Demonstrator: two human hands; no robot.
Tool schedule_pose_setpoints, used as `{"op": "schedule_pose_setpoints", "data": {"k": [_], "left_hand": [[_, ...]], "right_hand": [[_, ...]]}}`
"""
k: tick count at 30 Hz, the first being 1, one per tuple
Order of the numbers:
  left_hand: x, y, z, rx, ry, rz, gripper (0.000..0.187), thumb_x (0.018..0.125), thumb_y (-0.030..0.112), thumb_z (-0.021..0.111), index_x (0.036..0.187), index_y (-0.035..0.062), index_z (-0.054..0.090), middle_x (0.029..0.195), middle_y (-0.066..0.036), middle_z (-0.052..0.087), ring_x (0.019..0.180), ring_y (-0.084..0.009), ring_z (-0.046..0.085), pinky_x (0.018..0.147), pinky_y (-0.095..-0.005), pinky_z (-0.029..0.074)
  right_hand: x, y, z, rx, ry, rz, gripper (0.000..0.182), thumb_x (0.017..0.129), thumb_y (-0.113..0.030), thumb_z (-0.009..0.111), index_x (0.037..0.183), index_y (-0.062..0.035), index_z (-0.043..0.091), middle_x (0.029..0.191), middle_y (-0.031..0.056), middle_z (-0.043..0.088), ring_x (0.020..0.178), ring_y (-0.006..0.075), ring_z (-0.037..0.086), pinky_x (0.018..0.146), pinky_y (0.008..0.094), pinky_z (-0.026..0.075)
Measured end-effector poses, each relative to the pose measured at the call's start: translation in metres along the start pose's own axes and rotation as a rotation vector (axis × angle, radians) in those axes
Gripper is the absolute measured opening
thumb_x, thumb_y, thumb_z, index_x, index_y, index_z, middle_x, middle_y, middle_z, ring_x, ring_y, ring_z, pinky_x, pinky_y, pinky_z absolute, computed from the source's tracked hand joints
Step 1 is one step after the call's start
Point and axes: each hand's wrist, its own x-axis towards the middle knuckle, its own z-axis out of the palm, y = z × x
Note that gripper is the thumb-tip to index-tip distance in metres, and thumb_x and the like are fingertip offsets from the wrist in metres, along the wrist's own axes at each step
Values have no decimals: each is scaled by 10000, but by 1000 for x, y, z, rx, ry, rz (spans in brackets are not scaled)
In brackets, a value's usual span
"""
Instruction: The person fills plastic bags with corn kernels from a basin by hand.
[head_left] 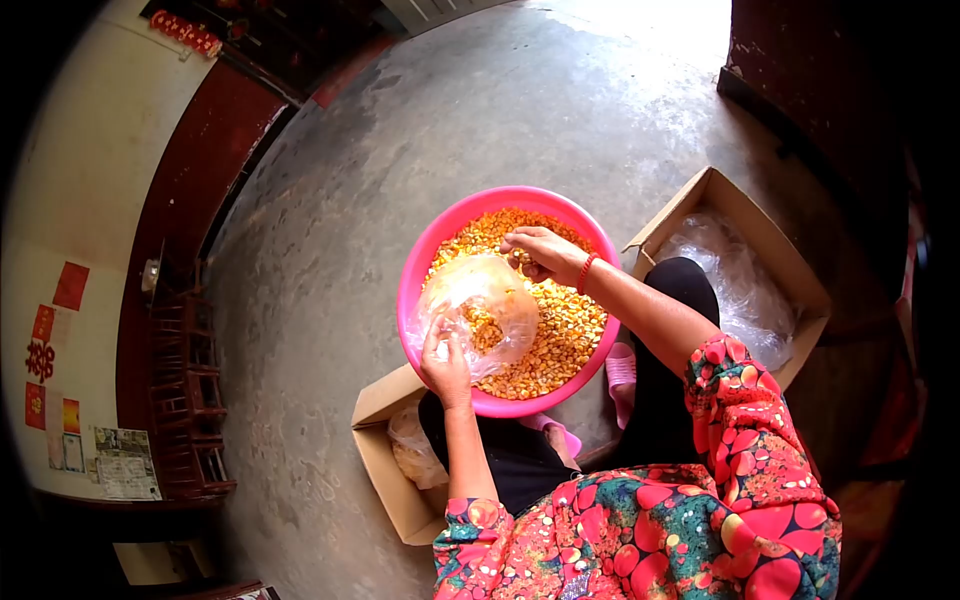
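Note:
A pink plastic basin full of yellow-orange corn kernels stands on the floor in front of my knees. My left hand grips the rim of a clear plastic bag, which is spread over the left part of the basin. Some kernels show through the bag's mouth. Just above the kernels, right of the bag's upper edge, my right hand has its fingers curled inward around some corn kernels. How many it holds is hidden by the fingers. A red band circles the right wrist.
A cardboard box with clear plastic bags stands at my right. At my left is a smaller cardboard box holding a filled plastic bag. My pink slippers are beside the basin. Wooden stools line the left wall.

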Motion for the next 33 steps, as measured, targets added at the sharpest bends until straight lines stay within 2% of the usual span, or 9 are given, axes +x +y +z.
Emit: {"op": "schedule_pose_setpoints", "data": {"k": [3,9,15,16,20,24,25,29,33], "left_hand": [[-1,6,-4,36,-21,19,351,789,7,573,1139,-23,567,1036,-114,623,969,-189,579,871,-305,438],[4,12,-5,84,-21,91,359,768,-7,562,1126,-37,568,1015,-107,623,961,-177,576,874,-291,432],[3,14,-6,21,-34,-14,334,805,54,604,1123,-40,565,1012,-95,620,877,-127,570,756,-250,472],[3,15,-5,93,-23,32,349,808,83,626,1130,-36,561,1013,-93,617,875,-127,571,732,-250,480],[2,9,-5,51,-33,49,341,810,75,617,1128,-34,563,1016,-100,618,888,-138,573,757,-257,474],[1,14,-6,39,-69,17,361,763,13,589,1116,-56,556,1070,-147,616,995,-218,575,887,-323,426],[1,14,-7,63,-69,0,362,758,8,584,1114,-55,557,1070,-146,616,1000,-220,574,892,-323,423],[1,14,-6,111,-51,31,381,757,36,604,1129,-35,564,1024,-110,621,955,-182,574,864,-297,435],[0,11,-6,54,-55,41,352,760,-11,566,1111,-46,564,1073,-140,616,992,-213,575,887,-317,425]], "right_hand": [[-4,2,16,106,-172,-68,174,907,-221,475,848,-87,569,579,-47,433,412,34,311,357,198,220],[-30,-7,74,71,-724,-16,191,939,-255,467,903,-99,571,588,-94,345,466,8,278,397,172,200],[-5,35,80,-248,-363,-46,196,880,-209,518,911,-23,573,675,11,509,532,89,485,446,233,398],[-2,36,76,-296,-316,-2,228,888,-192,512,1008,-13,586,828,65,603,696,131,589,655,275,502],[-6,30,70,-507,-351,-250,261,868,-155,522,1061,-5,617,1038,100,634,973,187,578,923,312,418],[-15,5,69,-430,-448,-273,226,887,-142,499,1016,-15,634,927,74,654,874,123,596,742,264,504],[-13,0,68,-321,-472,-253,208,886,-175,517,964,-33,647,871,35,654,750,72,588,580,213,488],[-15,-32,49,-196,-198,-326,201,875,-230,538,892,-61,646,709,-36,610,558,24,508,479,170,387],[28,-10,6,-431,212,-577,204,834,-193,535,816,-18,638,712,78,632,628,175,594,585,331,477]]}}
